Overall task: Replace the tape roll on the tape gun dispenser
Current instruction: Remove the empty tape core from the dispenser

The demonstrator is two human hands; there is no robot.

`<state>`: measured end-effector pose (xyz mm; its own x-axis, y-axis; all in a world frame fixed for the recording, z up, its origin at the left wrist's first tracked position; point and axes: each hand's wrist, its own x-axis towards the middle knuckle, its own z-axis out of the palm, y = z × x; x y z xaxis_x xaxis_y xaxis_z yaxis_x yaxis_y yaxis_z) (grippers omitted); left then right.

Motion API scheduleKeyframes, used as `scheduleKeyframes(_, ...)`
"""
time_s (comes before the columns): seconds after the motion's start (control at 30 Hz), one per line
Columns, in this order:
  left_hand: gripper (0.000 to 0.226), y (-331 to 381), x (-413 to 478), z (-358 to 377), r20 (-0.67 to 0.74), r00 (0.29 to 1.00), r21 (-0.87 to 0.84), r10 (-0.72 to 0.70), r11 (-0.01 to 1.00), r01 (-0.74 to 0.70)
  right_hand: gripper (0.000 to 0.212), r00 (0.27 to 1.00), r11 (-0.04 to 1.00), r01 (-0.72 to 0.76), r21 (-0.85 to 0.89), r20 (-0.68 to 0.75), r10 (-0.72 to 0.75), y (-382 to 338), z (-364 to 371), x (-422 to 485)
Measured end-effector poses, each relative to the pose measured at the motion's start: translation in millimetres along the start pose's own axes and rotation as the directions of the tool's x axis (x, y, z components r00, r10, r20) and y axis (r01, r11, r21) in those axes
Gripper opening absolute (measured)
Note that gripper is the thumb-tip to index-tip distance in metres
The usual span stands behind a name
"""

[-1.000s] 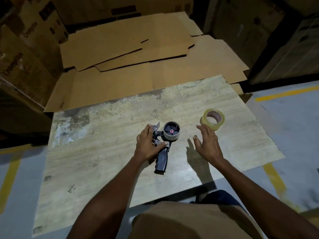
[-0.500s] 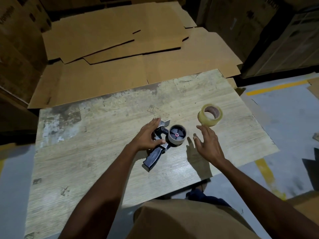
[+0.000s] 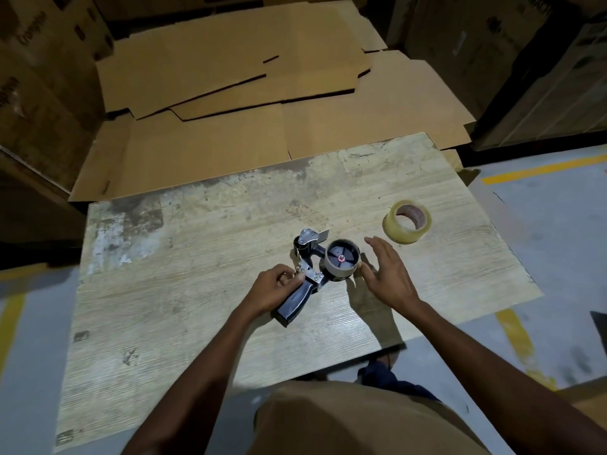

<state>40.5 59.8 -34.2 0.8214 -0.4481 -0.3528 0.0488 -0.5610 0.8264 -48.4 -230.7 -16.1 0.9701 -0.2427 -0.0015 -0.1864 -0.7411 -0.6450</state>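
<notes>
Moved: left hand [image 3: 274,289], now gripping tape gun dispenser [image 3: 310,280] near handle on bench [image 3: 197,290]; right hand [image 3: 386,274], fingers spread, closer beside spent core [image 3: 341,262]. Ready for core removal; new tape roll [image 3: 407,221] lying nearby.

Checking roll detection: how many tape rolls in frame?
2. A thin roll is mounted on the tape gun, mid-table. A fuller clear roll lies loose on the table, to its right. No others visible.

Left hand [image 3: 276,287] grips tape gun [image 3: 294,304]; right hand [image 3: 389,277] splayed beside core [image 3: 341,262].
</notes>
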Motion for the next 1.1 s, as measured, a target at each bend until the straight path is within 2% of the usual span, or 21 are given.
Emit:
scheduleKeyframes(0.13,0.043,-6.5,-12.0,-5.9,0.060,0.991,-0.065,-0.122,0.990,0.125,0.053,0.998,0.998,-0.016,0.057,-0.053,0.019,-2.2,-0.5,-3.3)
scheduleKeyframes(0.23,0.054,-11.9,-21.3,-7.3,0.106,0.975,-0.156,-0.196,0.965,0.211,0.049,0.987,0.978,-0.127,0.164,-0.077,0.141,-8.9,-3.6,-8.8)
scheduleKeyframes(0.37,0.045,-14.2,-37.0,-7.9,0.174,0.949,-0.246,-0.265,0.921,0.302,0.044,0.949,0.907,-0.251,0.339,-0.098,0.299,-18.9,-6.4,-20.1)
scheduleKeyframes(0.47,0.028,-12.6,-45.7,-10.2,0.159,0.945,-0.270,-0.287,0.908,0.321,0.042,0.928,0.874,-0.301,0.381,-0.092,0.360,-25.0,-10.0,-27.8)
scheduleKeyframes(0.53,0.029,-5.9,-53.6,-7.6,0.132,0.951,-0.290,-0.280,0.906,0.307,0.039,0.915,0.843,-0.341,0.415,-0.058,0.399,-27.6,-12.6,-34.1)
scheduleKeyframes(0.6,0.034,5.4,-59.0,-3.9,0.059,0.964,-0.328,-0.261,0.907,0.265,0.031,0.904,0.807,-0.372,0.458,-0.019,0.428,-29.4,-13.8,-38.4)
scheduleKeyframes(0.67,0.027,20.4,-61.9,-0.5,-0.039,0.971,-0.336,-0.238,0.918,0.211,0.027,0.902,0.776,-0.386,0.499,0.027,0.432,-28.3,-12.9,-41.8)
scheduleKeyframes(0.8,0.015,42.4,-63.4,5.4,-0.209,0.970,-0.148,-0.123,0.985,0.093,0.029,0.866,0.612,-0.474,0.632,0.212,0.452,-27.3,-16.0,-43.8)
scheduleKeyframes(0.87,0.009,56.1,-67.8,12.9,-0.258,0.966,-0.023,-0.031,0.999,0.026,0.038,0.820,0.456,-0.551,0.698,0.355,0.449,-30.8,-20.6,-46.0)
scheduleKeyframes(0.97,0.014,82.0,-72.7,23.7,-0.302,0.943,0.204,0.139,0.976,-0.078,0.066,0.752,0.231,-0.642,0.731,0.543,0.373,-37.7,-21.1,-50.1)
scheduleKeyframes(1.03,0.017,95.8,-75.4,32.0,-0.321,0.925,0.266,0.202,0.957,-0.116,0.071,0.723,0.154,-0.666,0.730,0.580,0.375,-40.0,-20.8,-55.3)
scheduleKeyframes(1.1,0.021,102.4,-77.1,38.4,-0.327,0.918,0.286,0.226,0.949,-0.132,0.071,0.692,0.126,-0.694,0.709,0.610,0.386,-42.8,-22.9,-60.0)
